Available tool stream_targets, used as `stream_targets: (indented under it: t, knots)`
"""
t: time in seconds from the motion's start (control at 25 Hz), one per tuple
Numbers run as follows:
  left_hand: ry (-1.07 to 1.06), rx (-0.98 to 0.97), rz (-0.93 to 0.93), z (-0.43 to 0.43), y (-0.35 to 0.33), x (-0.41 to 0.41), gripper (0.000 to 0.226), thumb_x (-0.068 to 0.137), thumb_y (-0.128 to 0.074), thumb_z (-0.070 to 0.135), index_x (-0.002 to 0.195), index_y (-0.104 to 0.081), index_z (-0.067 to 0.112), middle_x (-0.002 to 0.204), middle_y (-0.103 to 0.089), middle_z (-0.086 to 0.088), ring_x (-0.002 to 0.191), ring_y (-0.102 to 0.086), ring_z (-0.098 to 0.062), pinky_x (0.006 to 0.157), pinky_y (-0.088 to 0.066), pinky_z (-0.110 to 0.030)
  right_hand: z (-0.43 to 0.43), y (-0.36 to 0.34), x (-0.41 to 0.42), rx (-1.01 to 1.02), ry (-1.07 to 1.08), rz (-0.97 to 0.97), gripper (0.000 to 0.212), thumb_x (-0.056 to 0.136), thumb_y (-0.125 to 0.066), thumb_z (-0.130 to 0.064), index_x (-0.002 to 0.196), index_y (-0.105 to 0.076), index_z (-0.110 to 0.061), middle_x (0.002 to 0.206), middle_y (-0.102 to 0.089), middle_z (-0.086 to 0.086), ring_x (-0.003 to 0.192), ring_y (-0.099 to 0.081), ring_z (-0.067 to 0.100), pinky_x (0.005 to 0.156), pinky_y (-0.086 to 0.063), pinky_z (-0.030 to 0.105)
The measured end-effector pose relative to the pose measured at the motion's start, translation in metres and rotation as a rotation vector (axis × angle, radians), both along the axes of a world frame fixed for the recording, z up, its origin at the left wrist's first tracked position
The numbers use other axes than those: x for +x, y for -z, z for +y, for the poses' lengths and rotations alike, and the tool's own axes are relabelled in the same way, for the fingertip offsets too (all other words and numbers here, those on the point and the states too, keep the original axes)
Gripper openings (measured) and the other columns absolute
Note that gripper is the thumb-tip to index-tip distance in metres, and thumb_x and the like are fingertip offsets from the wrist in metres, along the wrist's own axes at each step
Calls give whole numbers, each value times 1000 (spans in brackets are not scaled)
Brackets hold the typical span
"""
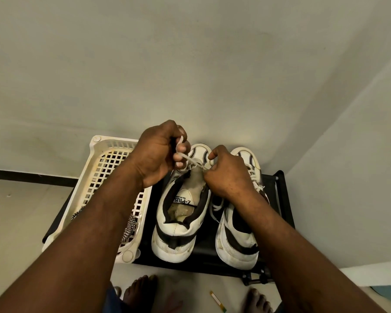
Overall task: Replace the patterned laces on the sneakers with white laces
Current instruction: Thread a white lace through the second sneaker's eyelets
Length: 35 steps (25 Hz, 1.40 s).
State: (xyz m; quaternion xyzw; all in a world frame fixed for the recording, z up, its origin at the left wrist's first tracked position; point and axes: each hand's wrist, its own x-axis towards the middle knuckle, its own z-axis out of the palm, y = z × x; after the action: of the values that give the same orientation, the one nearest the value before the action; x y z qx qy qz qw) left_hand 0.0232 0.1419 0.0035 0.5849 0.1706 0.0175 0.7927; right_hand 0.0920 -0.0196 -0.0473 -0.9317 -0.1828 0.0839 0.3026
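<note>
Left hand (160,154) and right hand (226,172) both gripped the white lace (191,159) over the left sneaker (178,222), lying toe-away; right hand nearer its eyelets.

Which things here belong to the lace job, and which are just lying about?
Job: white cord lace, left white-and-black sneaker, right white-and-black sneaker, zigzag black-and-white laces, left hand, right hand.
Lying about: cream plastic lattice basket, small yellow-white stick.

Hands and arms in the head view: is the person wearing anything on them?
Nothing that shows. The left hand and right hand are bare: no gloves, no rings on the visible fingers. Neither wrist carries a watch or band. The left arm and right arm are uncovered down to the frame edge, with no sleeve in view.
</note>
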Motion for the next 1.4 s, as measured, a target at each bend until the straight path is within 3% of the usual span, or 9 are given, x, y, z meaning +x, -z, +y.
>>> stream_targets:
  t: [0.12, 0.4, 0.6, 0.8, 0.88, 1.0, 1.08, 1.28, 1.4]
  knots:
    - [23, 976, 181, -3, 22, 5, 22, 98, -53, 24, 87, -62, 7, 81, -66, -4, 74, -58, -23, 64, -40, -32, 0, -1, -2, 0, 1, -19, 30, 80, -66, -23, 109, -60, -28, 86, -70, 0, 81, -66, 20, 72, -55, 32]
    - [200, 1537, 186, -24, 49, 14, 24, 94, -66, 44, 104, -79, 26, 99, -74, -3, 91, -68, -25, 78, -56, -34, -3, -3, 5, -16, 3, 42, 28, 84, -72, -22, 110, -63, -28, 87, -71, -1, 81, -66, 15, 74, -56, 30]
    - [74, 1295, 193, -27, 52, 19, 16, 94, -70, 32, 89, -77, 19, 94, -72, -2, 90, -68, -21, 79, -52, -33, -3, -2, 3, -12, 11, 33, 24, 85, -70, -21, 107, -62, -28, 87, -71, -1, 83, -66, 18, 72, -54, 31]
    - [105, 14, -179, -22, -3, -5, 23, 102, -56, 12, 82, -67, 13, 81, -74, -9, 74, -71, -24, 77, -52, -38, -1, 1, 2, -21, -6, -19, 20, 89, -66, -26, 109, -62, -26, 91, -67, -2, 77, -59, 16, 61, -42, 27]
    - [192, -207, -258, -17, -21, -16, 18, 97, -54, 13, 82, -63, 9, 63, -57, -5, 50, -52, -16, 57, -43, -30, -1, 1, 2, -16, -4, -5, 23, 87, -67, -23, 109, -63, -25, 91, -68, -2, 79, -62, 17, 63, -43, 26]
    - [51, 623, -13, -12, -4, -10, 15, 90, -64, 20, 76, -68, 15, 57, -55, 6, 49, -50, -10, 53, -33, -27, -2, -1, 0, -5, 7, 25, 26, 84, -64, -17, 109, -64, -25, 89, -69, 1, 82, -64, 19, 69, -51, 28]
    - [33, 1194, 166, -12, 19, -2, 9, 87, -71, 36, 86, -76, 29, 84, -72, 9, 82, -67, -14, 68, -47, -28, -2, -2, 0, -6, 5, 13, 27, 84, -65, -15, 110, -64, -24, 90, -68, 1, 82, -64, 19, 71, -52, 29]
    - [146, 1591, 296, -27, 48, 11, 26, 93, -66, 46, 111, -76, 31, 103, -71, -5, 94, -68, -27, 76, -56, -36, -2, 1, 3, -2, 6, 13, 24, 85, -72, -20, 107, -64, -26, 87, -70, 0, 82, -66, 18, 73, -55, 31]
    - [74, 1398, 201, -31, 49, 14, 20, 96, -68, 42, 99, -79, 26, 103, -67, 3, 92, -64, -17, 79, -50, -33, 0, 3, 3, 6, 22, 13, 19, 87, -74, -31, 102, -62, -29, 83, -70, -2, 78, -66, 16, 64, -50, 28]
